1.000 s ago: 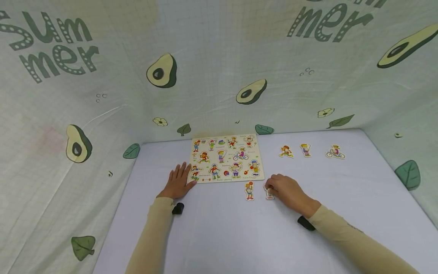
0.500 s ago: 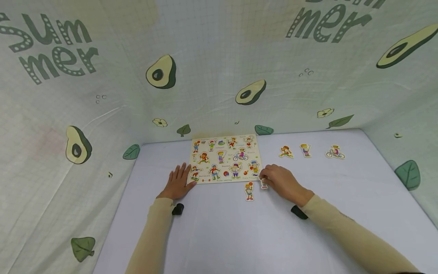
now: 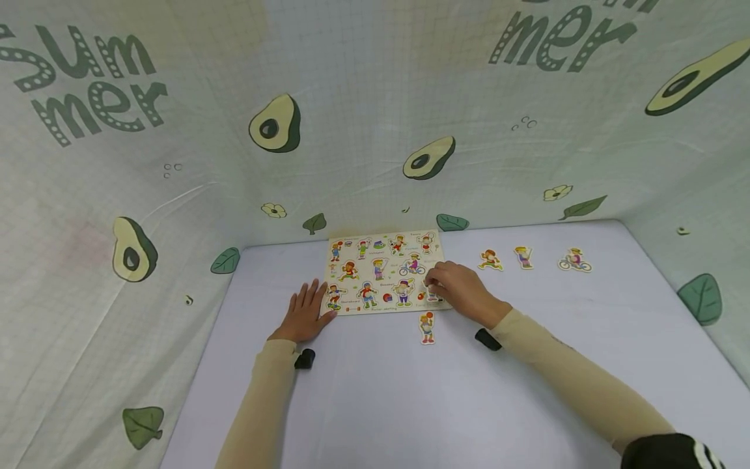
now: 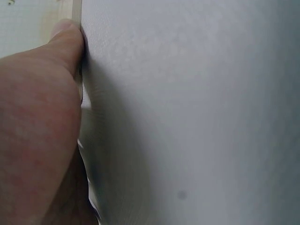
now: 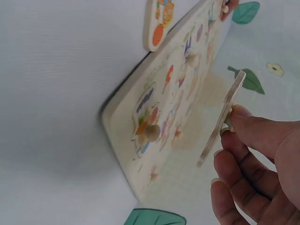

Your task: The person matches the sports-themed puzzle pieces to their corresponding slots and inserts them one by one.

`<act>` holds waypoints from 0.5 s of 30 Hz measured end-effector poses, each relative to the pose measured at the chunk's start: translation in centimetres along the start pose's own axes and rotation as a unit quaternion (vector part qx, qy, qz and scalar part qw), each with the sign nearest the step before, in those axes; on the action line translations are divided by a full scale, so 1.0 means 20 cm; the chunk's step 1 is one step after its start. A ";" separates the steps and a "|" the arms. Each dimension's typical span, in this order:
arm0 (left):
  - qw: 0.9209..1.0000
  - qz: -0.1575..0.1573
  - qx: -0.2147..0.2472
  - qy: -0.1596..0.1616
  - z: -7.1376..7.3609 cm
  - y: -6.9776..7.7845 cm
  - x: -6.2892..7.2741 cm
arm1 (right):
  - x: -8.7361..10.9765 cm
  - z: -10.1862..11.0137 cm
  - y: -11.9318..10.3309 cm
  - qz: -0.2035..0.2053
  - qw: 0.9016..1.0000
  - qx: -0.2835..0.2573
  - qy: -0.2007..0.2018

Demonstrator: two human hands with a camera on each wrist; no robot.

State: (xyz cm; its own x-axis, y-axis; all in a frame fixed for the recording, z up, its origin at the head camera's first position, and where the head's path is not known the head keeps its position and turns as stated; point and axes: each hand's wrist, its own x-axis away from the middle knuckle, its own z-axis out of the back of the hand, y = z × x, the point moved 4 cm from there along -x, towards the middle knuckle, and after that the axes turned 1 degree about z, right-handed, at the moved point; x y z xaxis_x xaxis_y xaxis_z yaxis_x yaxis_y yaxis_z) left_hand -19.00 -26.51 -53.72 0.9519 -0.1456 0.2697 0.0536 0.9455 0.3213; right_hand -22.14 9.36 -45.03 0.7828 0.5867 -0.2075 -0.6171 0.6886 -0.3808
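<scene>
A wooden knob puzzle board printed with small sports figures lies near the back of the table. My left hand rests against the board's left side with straight, spread fingers; in the left wrist view its thumb touches the edge. Over the board's lower right part, my right hand pinches a thin wooden puzzle piece by its knob between thumb and fingertips. That piece is seen edge-on in the right wrist view, raised off the board. Its picture is hidden there.
A loose piece with an orange ball lies just in front of the board. Right of the board lie a running-figure piece, a piece with a rod-like stick and a cyclist piece. Patterned cloth hangs behind the table.
My right hand has lifted the piece from the table in front of the board and carried it up and left, over the board. The left hand stays in place.
</scene>
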 end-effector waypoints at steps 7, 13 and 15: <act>1.000 -0.004 -0.001 0.001 0.00 0.00 0.00 | -0.16 -0.06 -0.02 0.005 1.000 -0.006 -0.001; 1.000 -0.005 -0.001 0.001 -0.01 -0.01 -0.01 | -0.31 -0.12 -0.03 -0.011 0.999 -0.023 -0.023; 1.000 -0.003 -0.002 0.000 -0.01 -0.01 -0.01 | -0.36 -0.14 -0.02 -0.017 0.999 -0.031 -0.028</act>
State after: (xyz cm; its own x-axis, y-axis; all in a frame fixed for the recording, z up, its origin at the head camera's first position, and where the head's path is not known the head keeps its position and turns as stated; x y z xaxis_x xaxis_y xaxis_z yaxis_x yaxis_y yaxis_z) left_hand -19.16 -26.70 -53.97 0.9517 -0.1507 0.2675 0.0598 0.9456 0.3199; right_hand -27.32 3.52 -45.91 0.7963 0.5875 -0.1440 -0.5829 0.6816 -0.4423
